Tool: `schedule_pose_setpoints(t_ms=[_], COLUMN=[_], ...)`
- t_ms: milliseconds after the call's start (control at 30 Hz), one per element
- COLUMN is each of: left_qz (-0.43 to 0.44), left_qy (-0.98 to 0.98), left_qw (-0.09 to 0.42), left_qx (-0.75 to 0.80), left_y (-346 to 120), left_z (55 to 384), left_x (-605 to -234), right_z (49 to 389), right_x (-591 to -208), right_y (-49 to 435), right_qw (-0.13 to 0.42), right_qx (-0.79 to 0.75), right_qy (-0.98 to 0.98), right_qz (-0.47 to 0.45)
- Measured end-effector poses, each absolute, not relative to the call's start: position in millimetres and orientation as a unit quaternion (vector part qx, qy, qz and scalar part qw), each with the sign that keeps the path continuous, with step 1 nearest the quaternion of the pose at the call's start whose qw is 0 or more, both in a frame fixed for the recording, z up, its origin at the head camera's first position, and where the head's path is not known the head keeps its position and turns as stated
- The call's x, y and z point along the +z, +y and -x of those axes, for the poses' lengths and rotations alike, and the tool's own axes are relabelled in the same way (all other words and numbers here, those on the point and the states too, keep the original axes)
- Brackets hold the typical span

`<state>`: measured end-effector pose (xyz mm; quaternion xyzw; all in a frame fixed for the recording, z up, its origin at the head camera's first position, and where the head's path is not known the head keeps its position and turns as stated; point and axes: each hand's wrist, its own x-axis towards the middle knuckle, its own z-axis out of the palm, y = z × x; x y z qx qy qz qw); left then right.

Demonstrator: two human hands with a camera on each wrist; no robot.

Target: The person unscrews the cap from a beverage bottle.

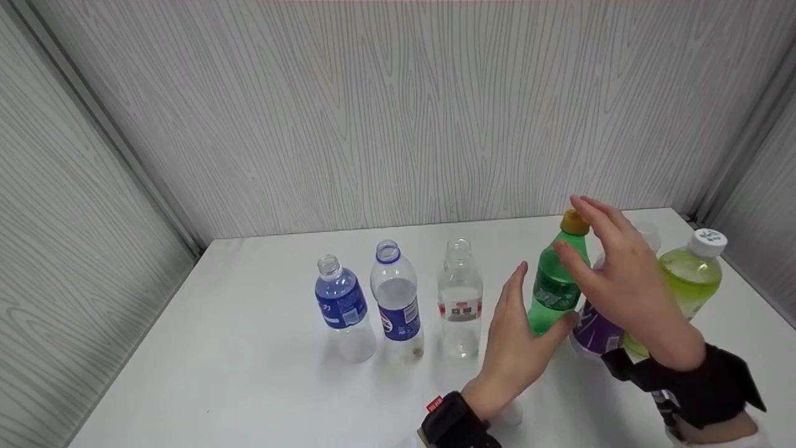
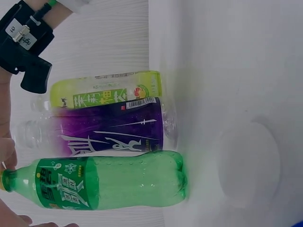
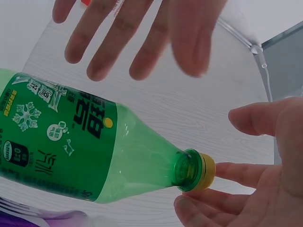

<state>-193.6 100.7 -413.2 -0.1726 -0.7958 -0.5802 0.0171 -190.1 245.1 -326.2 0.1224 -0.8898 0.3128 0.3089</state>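
A green plastic soda bottle (image 1: 558, 283) with a yellow cap (image 3: 207, 171) stands upright at the right of the table. My right hand (image 1: 628, 283) is beside its top, fingers spread; in the right wrist view some fingertips lie close against the cap, while the thumb stands apart. Whether they touch it I cannot tell. On the bottle's near left side is my left hand (image 1: 516, 339), fingers straight and the thumb out in front of the bottle. Behind my right hand, partly hidden, are a purple-labelled bottle (image 2: 113, 127) and a yellow-green drink bottle (image 1: 690, 274) with a white cap.
Further left, three uncapped clear bottles stand in a row: one blue-labelled (image 1: 342, 305), a Pepsi bottle (image 1: 398, 298), and one with a red and white label (image 1: 460, 305). A pale round shape (image 2: 251, 165) shows on the white table (image 1: 261, 373). Wood-grain panels (image 1: 373, 112) enclose the table.
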Motion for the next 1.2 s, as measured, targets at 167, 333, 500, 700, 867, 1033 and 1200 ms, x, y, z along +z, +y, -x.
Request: schedule_pose_setpoints(t_ms=[167,333,500,700,867,1033,1200], left_qz=[0.178,0.172,0.167,0.171,0.179,0.209,0.239], left_qy=[-0.804,-0.81,-0.811,-0.807,-0.795,-0.769,-0.751], left_qw=[0.022,0.025,0.021,0.021,0.023,0.037,0.034], left_qx=[-0.567,-0.56,-0.561,-0.565,-0.579,-0.603,-0.615], left_y=[105,108,109,107,105,99,85], left_z=[200,201,200,197,190,180,166], left_x=[-417,-418,-419,-417,-415,-413,-412], right_z=[193,193,189,177,166,155,148], right_x=[-329,-331,-329,-324,-319,-315,-315], right_y=[245,242,238,234,230,227,226], right_qw=[0.305,0.327,0.345,0.353,0.368,0.387,0.398], right_qx=[0.302,0.275,0.271,0.282,0.299,0.313,0.317], right_qy=[-0.895,-0.896,-0.888,-0.882,-0.867,-0.847,-0.838], right_qz=[-0.119,-0.118,-0.134,-0.138,-0.154,-0.186,-0.197])
